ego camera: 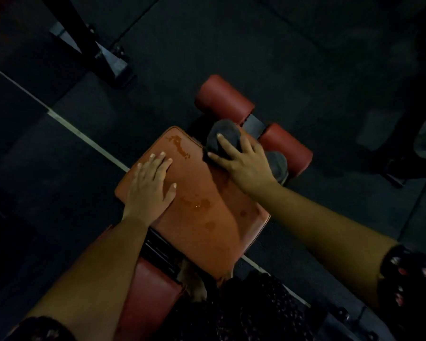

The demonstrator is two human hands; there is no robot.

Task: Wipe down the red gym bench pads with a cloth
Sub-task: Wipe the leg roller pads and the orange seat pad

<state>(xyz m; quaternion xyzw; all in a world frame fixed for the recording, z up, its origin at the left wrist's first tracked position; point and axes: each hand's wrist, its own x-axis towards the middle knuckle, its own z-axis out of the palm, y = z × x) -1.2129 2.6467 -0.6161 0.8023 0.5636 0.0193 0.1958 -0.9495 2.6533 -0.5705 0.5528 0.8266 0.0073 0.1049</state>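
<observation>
Red vinyl seat pad (207, 225) of a gym bench, streaked with wet patches (181, 146), lies under both of a person's hands. The left hand (150, 187) rests flat near the pad's left edge, fingers straight, holding nothing. The right hand (245, 164) presses a dark cloth (223, 133) against the pad's far corner, fingers spread over it, not clenched. Two red roller pads (223, 99) sit just beyond, over dark rubber floor (231, 45).

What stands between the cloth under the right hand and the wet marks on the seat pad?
Nothing visible does. The cloth under the right hand has bare seat pad between it and the wet marks. The left hand lies flat on the pad's left side, covering only that part.
</observation>
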